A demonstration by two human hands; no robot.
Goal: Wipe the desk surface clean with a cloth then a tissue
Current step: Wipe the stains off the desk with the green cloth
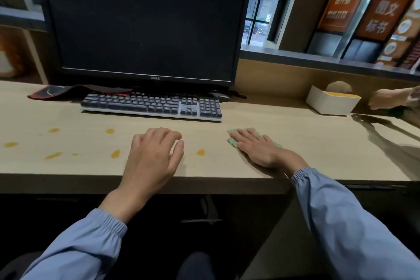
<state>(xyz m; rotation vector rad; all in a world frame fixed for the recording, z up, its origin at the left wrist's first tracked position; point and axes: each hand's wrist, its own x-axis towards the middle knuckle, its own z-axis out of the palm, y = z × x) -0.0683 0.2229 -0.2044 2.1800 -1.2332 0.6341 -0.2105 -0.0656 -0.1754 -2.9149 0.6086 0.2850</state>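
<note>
Far left of the counter (318, 150) there's a scatter of orange spots (53, 155), with a dark mousepad (56, 92) bunched up behind them. Middle of the frame is a black monitor (145, 22) with a keyboard (151, 104) right in front, so the back strip is pretty much blocked. The left hand (152, 154) sits near the front edge, fingers loosely bent, holding nothing. Just right of it is one more spot (201, 152). Then the green cloth (233, 140), lying flat on the counter under the right hand (259, 149), which has its fingers straight and a bit spread, palm down on it; only the cloth's edges peek out. The tissue box (329, 102) is further back on the right, well apart from both hands.
</note>
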